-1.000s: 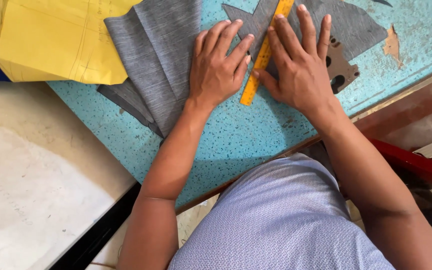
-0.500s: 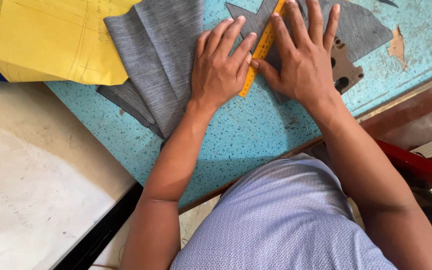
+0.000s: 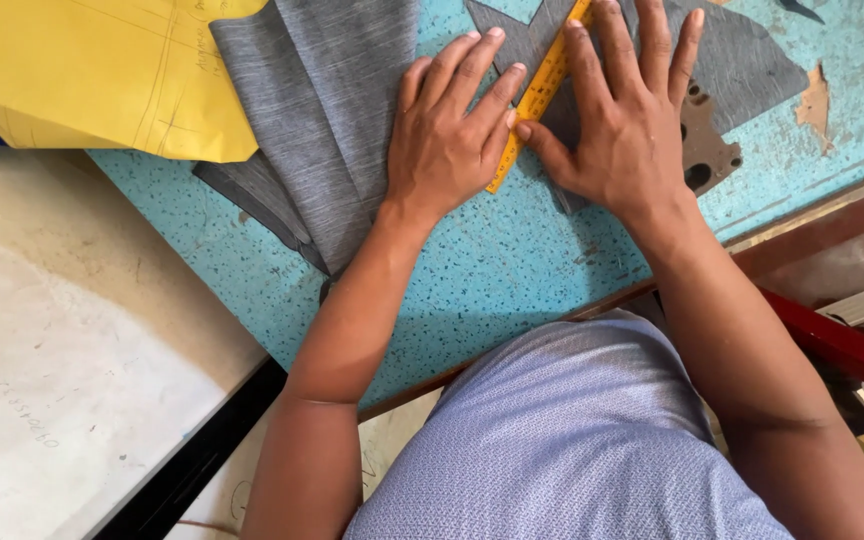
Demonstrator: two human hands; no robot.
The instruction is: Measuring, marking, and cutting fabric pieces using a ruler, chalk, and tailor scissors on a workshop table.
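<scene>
My left hand (image 3: 452, 140) lies flat, fingers spread, on a folded piece of grey fabric (image 3: 322, 110) on the blue speckled table (image 3: 512, 260). My right hand (image 3: 622, 120) presses flat on a second grey fabric piece (image 3: 742, 60) and touches a yellow ruler (image 3: 542, 85). The ruler runs diagonally between the two hands, its lower end under my fingertips. Neither hand grips anything.
A yellow paper pattern sheet (image 3: 102, 75) lies at the far left of the table, overlapping the grey fabric. A pale worn surface (image 3: 72, 380) adjoins the table on the left. A red bar (image 3: 832, 340) and clutter sit beyond the table's right edge.
Both hands and the ruler have slid a little farther up the table. My right thumb has moved in against the ruler's lower end.
</scene>
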